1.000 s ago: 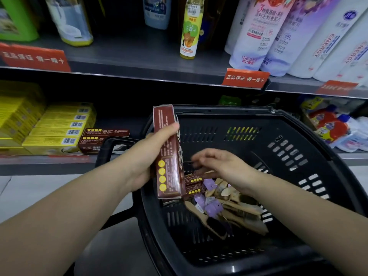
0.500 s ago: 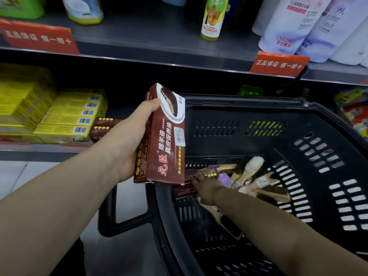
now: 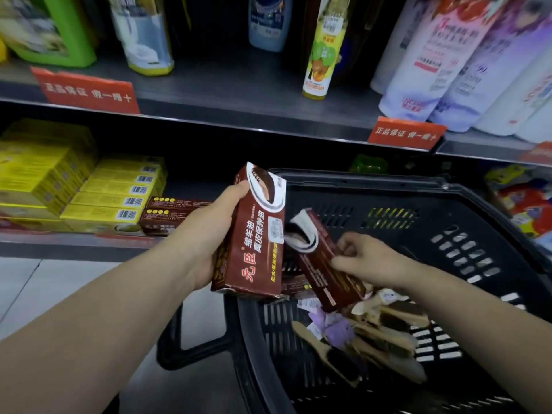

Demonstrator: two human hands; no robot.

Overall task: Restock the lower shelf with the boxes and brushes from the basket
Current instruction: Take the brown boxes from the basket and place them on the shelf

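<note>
Through the head camera I saw the left hand (image 3: 209, 234) clamped round a tall dark-brown cardboard box with pale lettering (image 3: 254, 234). The thumb lay along its upper edge, and the box stood upright just over the left rim of the black slotted plastic basket (image 3: 373, 180). The right hand (image 3: 367, 258) was inside the basket, apart from the left. Its fingers pinched a second brown box of the same print (image 3: 325, 264), which was tilted with its white-topped end raised toward the first box and its lower end down among the goods. Whether the two boxes touched, I could not tell. Under them at least one more brown carton showed, and beside it lay a heap of wooden-handled brushes with dark bristles (image 3: 388, 327) and some small purple-tagged packets (image 3: 337, 330). To the left, the grey lower shelf (image 3: 59, 242) already carried a short stack of matching brown boxes (image 3: 170, 216), lying flat just beside piled yellow cartons (image 3: 116, 198), with dark free space to the right of the stack. I judged the restocking to be in its early or middle part. A few boxes sat in place, two were in the hands and not yet shelved, and no brushes showed on the visible stretch of shelf. All the brushes I could see were in the basket, so the whole brush part of the job looked to be left.
</note>
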